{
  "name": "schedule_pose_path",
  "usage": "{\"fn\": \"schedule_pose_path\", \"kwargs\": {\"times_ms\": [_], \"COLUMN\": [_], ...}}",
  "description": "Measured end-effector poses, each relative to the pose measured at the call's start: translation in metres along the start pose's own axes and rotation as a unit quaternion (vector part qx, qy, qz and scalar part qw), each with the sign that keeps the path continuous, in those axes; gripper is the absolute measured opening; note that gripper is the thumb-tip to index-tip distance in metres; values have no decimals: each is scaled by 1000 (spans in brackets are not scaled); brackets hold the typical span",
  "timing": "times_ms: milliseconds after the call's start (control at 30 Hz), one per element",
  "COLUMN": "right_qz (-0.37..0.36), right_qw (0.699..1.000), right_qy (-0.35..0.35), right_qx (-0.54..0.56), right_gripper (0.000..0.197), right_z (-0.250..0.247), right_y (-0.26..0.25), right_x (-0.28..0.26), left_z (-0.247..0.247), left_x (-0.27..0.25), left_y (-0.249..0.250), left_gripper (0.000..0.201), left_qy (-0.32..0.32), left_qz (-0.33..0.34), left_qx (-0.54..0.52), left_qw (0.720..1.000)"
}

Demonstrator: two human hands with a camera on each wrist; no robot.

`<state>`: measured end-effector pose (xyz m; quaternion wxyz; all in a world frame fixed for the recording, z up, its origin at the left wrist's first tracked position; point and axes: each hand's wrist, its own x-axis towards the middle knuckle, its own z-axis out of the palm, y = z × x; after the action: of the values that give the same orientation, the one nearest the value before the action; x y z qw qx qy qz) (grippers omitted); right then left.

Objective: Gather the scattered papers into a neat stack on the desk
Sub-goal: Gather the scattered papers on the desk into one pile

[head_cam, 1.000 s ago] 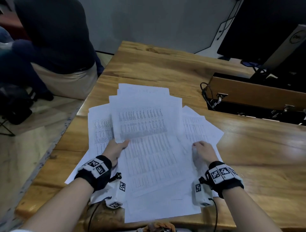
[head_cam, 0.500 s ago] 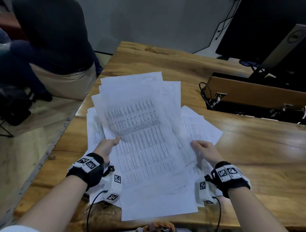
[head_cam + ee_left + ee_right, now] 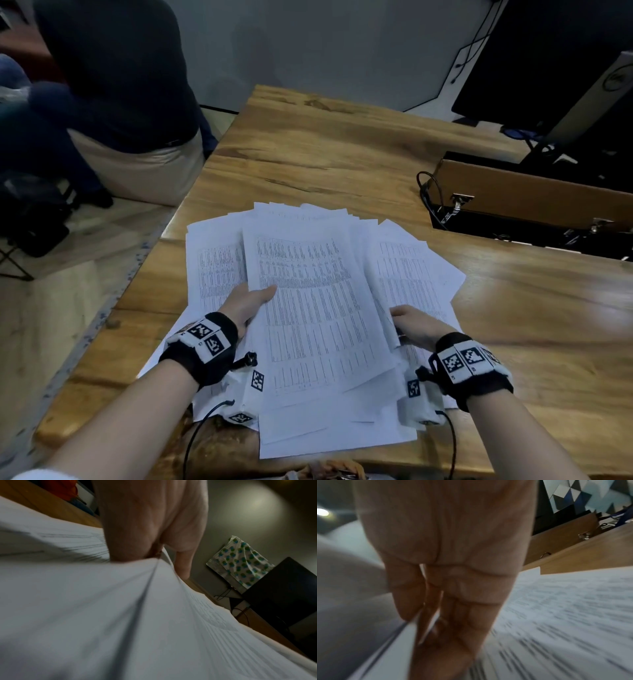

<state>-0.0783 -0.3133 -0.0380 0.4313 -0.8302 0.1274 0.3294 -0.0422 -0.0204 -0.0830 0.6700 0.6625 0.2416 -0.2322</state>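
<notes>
A loose pile of printed white papers (image 3: 414,270) lies fanned out on the wooden desk (image 3: 342,154), near its front edge. On top of it is a thicker bundle of sheets (image 3: 315,308). My left hand (image 3: 253,299) pinches the bundle's left edge, thumb on top (image 3: 130,540) and fingers under the paper (image 3: 102,615). My right hand (image 3: 407,320) holds the bundle's right edge, with its fingers (image 3: 453,601) slid under the sheets (image 3: 565,608). Several sheets stick out below the bundle on both sides and over the desk's front edge.
An open wooden cable box (image 3: 531,202) with black cables (image 3: 428,192) sits at the right rear, and a dark monitor (image 3: 548,61) stands behind it. A seated person (image 3: 120,85) is off the desk's left side. Bare wood lies beyond and to the right of the pile.
The bundle, lifted and tilted left half a second ago, has come back down over the pile and sits straighter. My right hand has moved in to its right edge.
</notes>
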Motion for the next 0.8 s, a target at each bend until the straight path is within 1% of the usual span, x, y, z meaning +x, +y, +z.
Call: {"fn": "schedule_pose_path", "kwargs": {"times_ms": [33, 67, 100, 133, 167, 200, 233, 267, 300, 333, 367, 433, 533, 567, 600, 633, 667, 733, 767, 800], "right_qz": [1, -4, -7, 1, 10, 14, 14, 10, 9, 8, 0, -11, -23, -26, -29, -32, -33, -21, -13, 4], "right_qw": [1000, 998, 991, 980, 975, 977, 983, 988, 988, 987, 987, 982, 977, 975, 973, 972, 974, 982, 983, 978], "right_qy": [21, 66, 110, 145, 159, 159, 152, 146, 152, 158, 163, 188, 211, 222, 230, 233, 224, 189, 185, 206], "right_qx": [1, 23, 80, 135, 156, 143, 103, 55, 11, -12, -6, 4, -14, -19, -21, -22, -18, -8, -7, -11], "right_gripper": [28, 24, 20, 19, 22, 27, 31, 34, 37, 40, 41, 36, 31, 29, 28, 29, 29, 21, 21, 27], "right_z": [-4, -8, -12, -13, -13, -11, -7, 0, 8, 17, 26, 41, 46, 43, 38, 33, 28, 19, 13, 7], "right_y": [-5, -8, -10, -13, -15, -16, -16, -15, -14, -14, -12, -12, -6, -4, -2, -1, 1, 3, 6, 10], "right_x": [-2, -2, -3, -3, -3, -2, 1, 4, 7, 10, 13, 16, 22, 21, 20, 17, 13, 5, 3, 3], "left_z": [-2, -4, -11, -14, -16, -14, -12, -6, -2, 4, 10, 21, 32, 32, 29, 25, 21, 15, 12, 9], "left_x": [8, 11, 31, 37, 40, 29, 25, 6, -2, -8, -14, -20, -27, -29, -28, -28, -26, -23, -21, -20], "left_y": [-5, -7, -19, -22, -23, -15, -13, -2, 1, 4, 6, 6, 11, 12, 12, 12, 10, 6, 5, 4], "left_gripper": [78, 85, 93, 99, 100, 96, 87, 76, 68, 66, 68, 69, 64, 56, 42, 28, 19, 13, 13, 17], "left_qy": [10, 3, 10, 9, 8, 2, 9, 9, 11, 14, 20, 30, 20, 26, 33, 39, 40, 30, 27, 26], "left_qz": [-2, -4, -13, -13, -19, -16, -17, -10, -7, 6, 20, 53, 78, 81, 78, 74, 66, 53, 48, 42], "left_qx": [23, 37, 47, 56, 64, 61, 52, 34, 10, -17, -35, -51, -28, -3, 24, 42, 57, 85, 94, 98], "left_qw": [1000, 999, 999, 998, 998, 998, 998, 999, 1000, 1000, 999, 997, 996, 996, 996, 996, 995, 995, 994, 994]}}
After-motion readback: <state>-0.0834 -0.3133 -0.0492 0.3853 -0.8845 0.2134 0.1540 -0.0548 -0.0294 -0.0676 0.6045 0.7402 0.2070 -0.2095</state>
